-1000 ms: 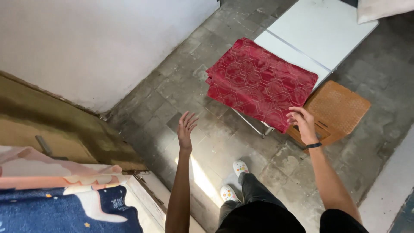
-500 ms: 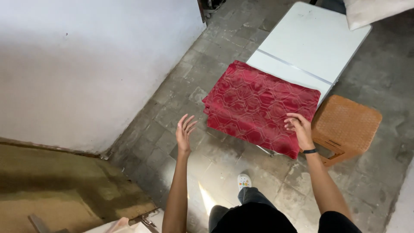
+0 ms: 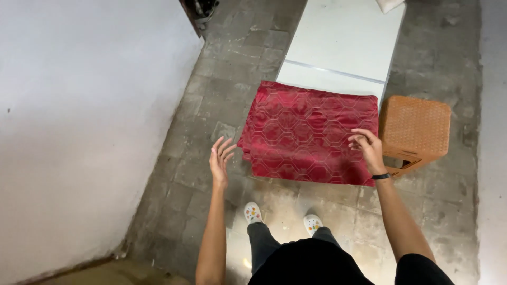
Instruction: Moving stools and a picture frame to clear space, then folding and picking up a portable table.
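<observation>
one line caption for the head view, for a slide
Both open hands, left hand and right hand, hover at a folded red quilted cloth.

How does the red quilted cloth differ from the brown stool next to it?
The red quilted cloth is flat, folded and soft, draped over the end of the white table; the brown stool is a rigid woven box standing on the floor. The cloth is wider. Both lie near the right hand.
</observation>
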